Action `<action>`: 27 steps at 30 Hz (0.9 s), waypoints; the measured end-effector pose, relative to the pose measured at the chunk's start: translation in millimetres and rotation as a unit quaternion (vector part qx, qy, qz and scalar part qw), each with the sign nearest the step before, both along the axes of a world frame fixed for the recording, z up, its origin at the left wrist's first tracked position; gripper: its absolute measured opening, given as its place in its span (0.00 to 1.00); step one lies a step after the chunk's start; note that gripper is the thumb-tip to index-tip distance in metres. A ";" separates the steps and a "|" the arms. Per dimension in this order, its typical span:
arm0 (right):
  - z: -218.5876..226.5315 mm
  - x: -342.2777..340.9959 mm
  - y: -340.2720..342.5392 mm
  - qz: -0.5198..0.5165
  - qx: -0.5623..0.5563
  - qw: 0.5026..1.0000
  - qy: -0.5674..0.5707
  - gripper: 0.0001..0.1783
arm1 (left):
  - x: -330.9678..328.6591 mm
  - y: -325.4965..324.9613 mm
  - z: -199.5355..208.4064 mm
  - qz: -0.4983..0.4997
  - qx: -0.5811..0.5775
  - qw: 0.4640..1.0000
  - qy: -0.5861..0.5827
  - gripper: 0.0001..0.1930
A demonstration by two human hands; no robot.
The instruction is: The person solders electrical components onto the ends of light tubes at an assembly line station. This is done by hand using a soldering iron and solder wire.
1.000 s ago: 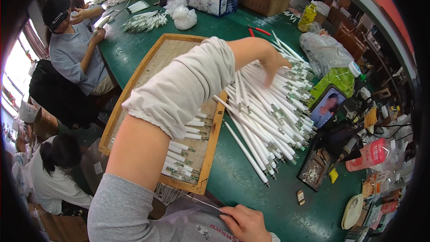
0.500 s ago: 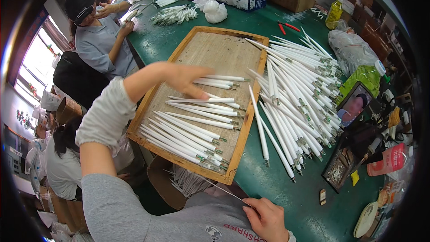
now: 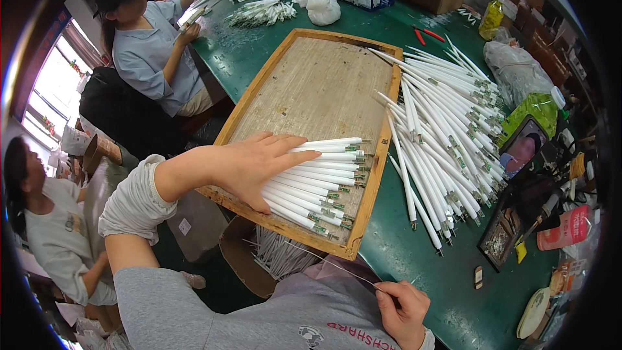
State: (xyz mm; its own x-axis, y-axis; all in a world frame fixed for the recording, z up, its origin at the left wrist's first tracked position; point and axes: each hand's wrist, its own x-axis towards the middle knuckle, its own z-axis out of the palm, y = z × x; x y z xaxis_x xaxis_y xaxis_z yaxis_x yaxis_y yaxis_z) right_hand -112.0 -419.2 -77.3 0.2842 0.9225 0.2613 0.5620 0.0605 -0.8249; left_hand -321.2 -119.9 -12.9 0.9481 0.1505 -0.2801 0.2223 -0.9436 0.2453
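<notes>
A row of white tapered tubes (image 3: 317,183), with small green circuit-board pieces at their right ends, lies side by side in a wooden-framed tray (image 3: 304,78). Across their left parts rests my left hand (image 3: 249,167), fingers spread over the row, covering the tubes' left ends. My right hand (image 3: 403,311) is near the table's front edge, thumb and fingers pinched on a thin pale cord (image 3: 337,264). That cord runs left toward the tray's near edge. Right of the tray a big heap of similar tubes (image 3: 447,142) fans out on the green table (image 3: 414,279).
Red-handled pliers (image 3: 427,35) lie beyond the heap. A phone (image 3: 521,152) and a dark tool tray (image 3: 499,240) stand at the right. Below the tray sits a carton of thin white rods (image 3: 278,253). One co-worker (image 3: 149,45) sits far left, another person (image 3: 52,233) nearer.
The loosely spread tubes are now gathered into a tight row toward the tray's near end. My left hand has moved down onto them. The pinching right hand shifted slightly right.
</notes>
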 end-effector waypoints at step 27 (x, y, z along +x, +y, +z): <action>6.8 16.1 -5.2 0.048 0.099 0.992 0.060 0.07 | 144.7 90.4 57.2 0.048 0.040 0.967 -0.249 0.15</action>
